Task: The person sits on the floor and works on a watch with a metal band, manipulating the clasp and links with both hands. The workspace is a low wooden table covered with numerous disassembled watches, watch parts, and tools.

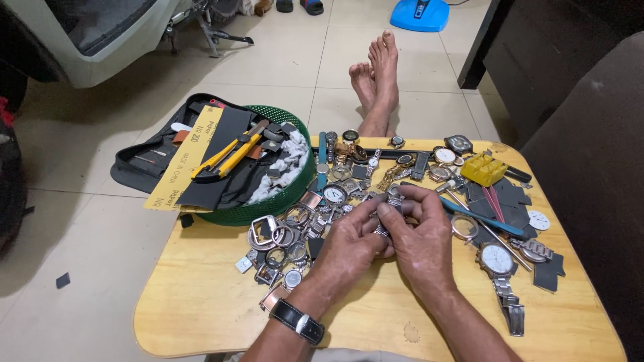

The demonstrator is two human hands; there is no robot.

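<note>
My left hand [350, 247] and my right hand [421, 236] meet over the middle of a small wooden table [201, 302]. Together they pinch a silver metal watch [392, 201] with a link bracelet, held just above the tabletop. Most of the watch is hidden by my fingers. A black wristwatch [300, 321] sits on my left wrist. A heap of watch cases, bezels and dials [288, 238] lies just left of my hands.
A green mesh basket [268, 208] at the table's left holds yellow-handled cutters [225, 155], sandpaper and white wadding. Right of my hands lie a white-dial watch [498, 260], a yellow plastic tool [484, 169], a blue-handled tool [484, 218] and dark pads. My bare feet [376, 74] rest beyond the table.
</note>
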